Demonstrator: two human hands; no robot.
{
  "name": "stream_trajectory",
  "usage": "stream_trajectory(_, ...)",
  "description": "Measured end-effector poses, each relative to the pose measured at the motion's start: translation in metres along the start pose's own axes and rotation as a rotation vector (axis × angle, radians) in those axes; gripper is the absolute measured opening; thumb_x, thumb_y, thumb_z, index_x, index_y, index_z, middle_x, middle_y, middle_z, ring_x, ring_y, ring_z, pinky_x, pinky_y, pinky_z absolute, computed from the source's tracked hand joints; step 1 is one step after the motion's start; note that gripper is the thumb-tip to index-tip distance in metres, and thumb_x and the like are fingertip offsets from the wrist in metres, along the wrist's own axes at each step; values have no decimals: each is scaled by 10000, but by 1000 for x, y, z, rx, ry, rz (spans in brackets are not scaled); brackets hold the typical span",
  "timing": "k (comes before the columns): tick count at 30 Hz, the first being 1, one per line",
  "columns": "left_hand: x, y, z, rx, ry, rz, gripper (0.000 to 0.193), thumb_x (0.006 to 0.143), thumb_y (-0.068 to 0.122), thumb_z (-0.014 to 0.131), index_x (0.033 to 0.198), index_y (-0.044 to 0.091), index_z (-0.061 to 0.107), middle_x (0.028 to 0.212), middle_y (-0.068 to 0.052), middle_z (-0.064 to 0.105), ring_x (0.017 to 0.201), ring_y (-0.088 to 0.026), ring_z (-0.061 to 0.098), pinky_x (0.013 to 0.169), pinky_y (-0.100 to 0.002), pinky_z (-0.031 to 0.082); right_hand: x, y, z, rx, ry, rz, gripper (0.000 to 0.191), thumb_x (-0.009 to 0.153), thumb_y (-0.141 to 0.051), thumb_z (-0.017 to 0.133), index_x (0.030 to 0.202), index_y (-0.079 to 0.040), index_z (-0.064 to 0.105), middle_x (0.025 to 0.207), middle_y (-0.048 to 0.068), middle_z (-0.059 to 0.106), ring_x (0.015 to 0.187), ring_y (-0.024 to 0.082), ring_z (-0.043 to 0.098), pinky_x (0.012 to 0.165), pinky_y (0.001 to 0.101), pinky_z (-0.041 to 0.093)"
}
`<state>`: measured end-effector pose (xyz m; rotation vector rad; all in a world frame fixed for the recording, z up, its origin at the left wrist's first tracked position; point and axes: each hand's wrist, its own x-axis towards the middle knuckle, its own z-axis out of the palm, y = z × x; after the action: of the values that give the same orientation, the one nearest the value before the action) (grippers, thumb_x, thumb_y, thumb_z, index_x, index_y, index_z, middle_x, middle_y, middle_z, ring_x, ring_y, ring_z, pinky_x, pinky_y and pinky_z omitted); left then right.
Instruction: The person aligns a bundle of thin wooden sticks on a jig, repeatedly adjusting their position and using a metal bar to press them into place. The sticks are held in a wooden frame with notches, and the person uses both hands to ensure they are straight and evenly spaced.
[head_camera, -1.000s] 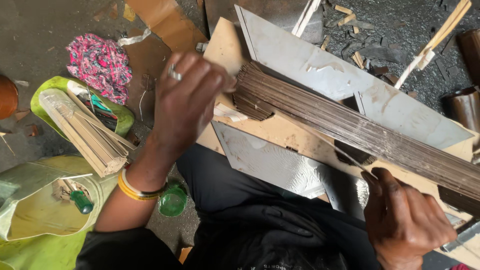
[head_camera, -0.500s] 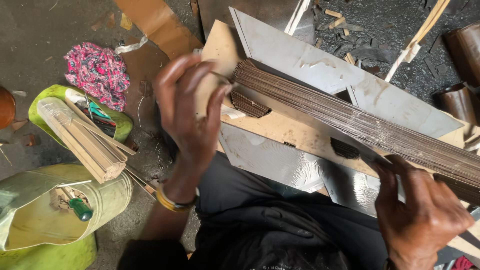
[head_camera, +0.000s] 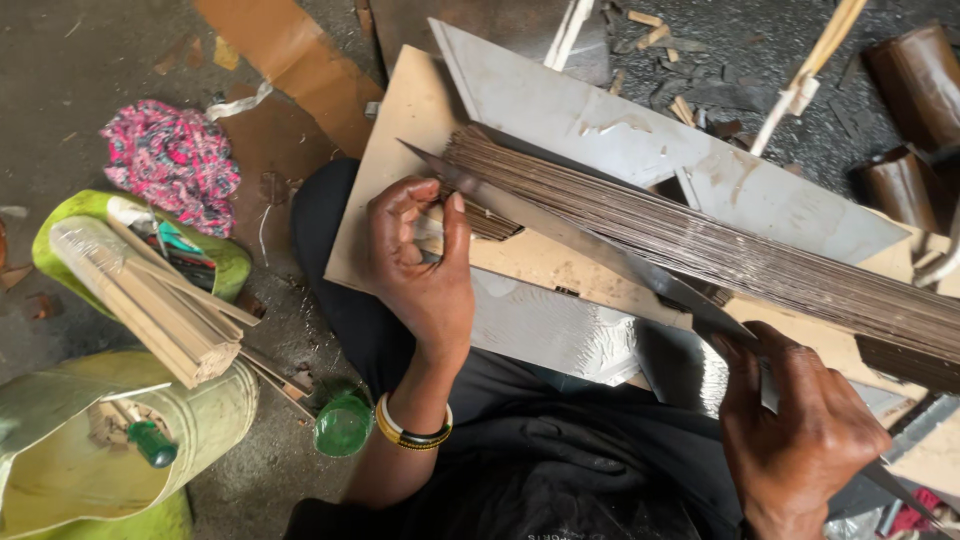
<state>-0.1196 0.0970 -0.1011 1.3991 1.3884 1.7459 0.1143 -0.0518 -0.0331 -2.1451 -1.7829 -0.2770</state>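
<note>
A wide layer of thin dark sticks (head_camera: 760, 250) lies spread on a tan board (head_camera: 400, 160) across my lap. My right hand (head_camera: 800, 430) grips the handle end of a long metal blade (head_camera: 560, 225) that lies slantwise over the sticks. My left hand (head_camera: 420, 265) is at the sticks' left ends, thumb up by the blade's pointed tip, fingers curled over the stick ends. A yellow and black bangle (head_camera: 412, 428) sits on that wrist. A grey metal sheet (head_camera: 640, 140) lies beyond the sticks.
A bundle of pale sticks (head_camera: 150, 305) pokes out of a green bag (head_camera: 130, 440) at the left. A pink patterned cloth (head_camera: 175, 160), a green bottle cap (head_camera: 342, 425), cardboard (head_camera: 290, 60) and dark rolls (head_camera: 910, 110) lie on the dirty floor.
My left hand has come down from over the stick ends to their near edge. The long blade has come to lie across the sticks, with my right hand closed on its handle.
</note>
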Motion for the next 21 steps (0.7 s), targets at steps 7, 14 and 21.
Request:
stream_trajectory(7,1,-4,1,-12,18,14,262,957,-128,705,1165,-17,591,1158,-68,636,1057,-140,650,955,-287,582,5,-7,-1,27,8,14,182,944,-111,852,1100,-65,771,889,57,737,707,190,667,646,321,481)
stream_trajectory(14,5,-3,-5,35,-23,36,258,931,-141,697,1148,-31,611,1104,-67,620,1007,-138,633,926,-302,571,13,-15,0,19,36,-5,164,910,-100,865,1027,-37,768,824,74,725,638,205,645,579,342,448)
stream_trajectory(21,5,-2,-7,52,-27,52,255,929,-118,701,1140,-12,608,1099,-63,636,974,-133,642,901,-299,581,17,-21,0,-15,121,-70,173,934,-107,871,1073,-55,784,777,83,678,627,233,606,595,343,440)
